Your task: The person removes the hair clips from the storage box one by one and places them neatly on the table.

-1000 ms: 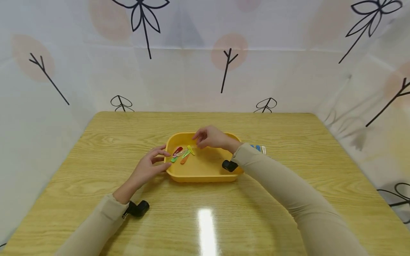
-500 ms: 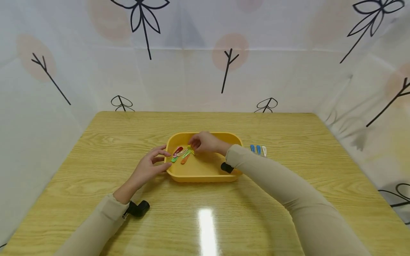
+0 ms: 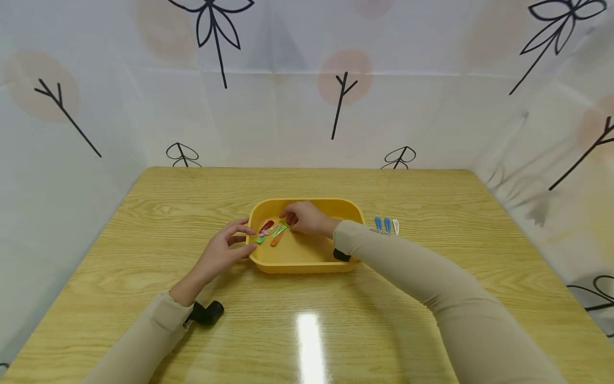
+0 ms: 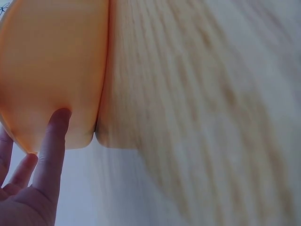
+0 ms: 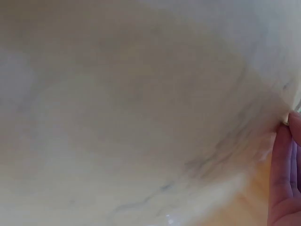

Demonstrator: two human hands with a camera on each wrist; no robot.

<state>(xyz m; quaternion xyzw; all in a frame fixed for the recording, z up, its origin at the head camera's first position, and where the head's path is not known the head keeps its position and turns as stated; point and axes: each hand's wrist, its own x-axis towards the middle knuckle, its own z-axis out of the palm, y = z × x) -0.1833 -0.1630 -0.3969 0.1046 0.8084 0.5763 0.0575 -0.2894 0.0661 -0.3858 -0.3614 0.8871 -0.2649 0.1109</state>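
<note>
Fingers (image 3: 240,230) of the left hand (image 3: 218,255), relaxed and apart, rest against the yellow tray (image 3: 299,261) at its 9 o'clock wall. Inside, the right hand (image 3: 307,218) curls over the coloured hair clips (image 3: 271,230); whether it pinches one is hidden. Three more clips (image 3: 386,224) lie on the counter (image 3: 431,202) at 3 o'clock.

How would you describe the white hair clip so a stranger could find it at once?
Start at the yellow tray in the middle of the wooden table. Just outside its right end lie three small clips in a row. The white hair clip is the rightmost, beside two blue clips.
</note>
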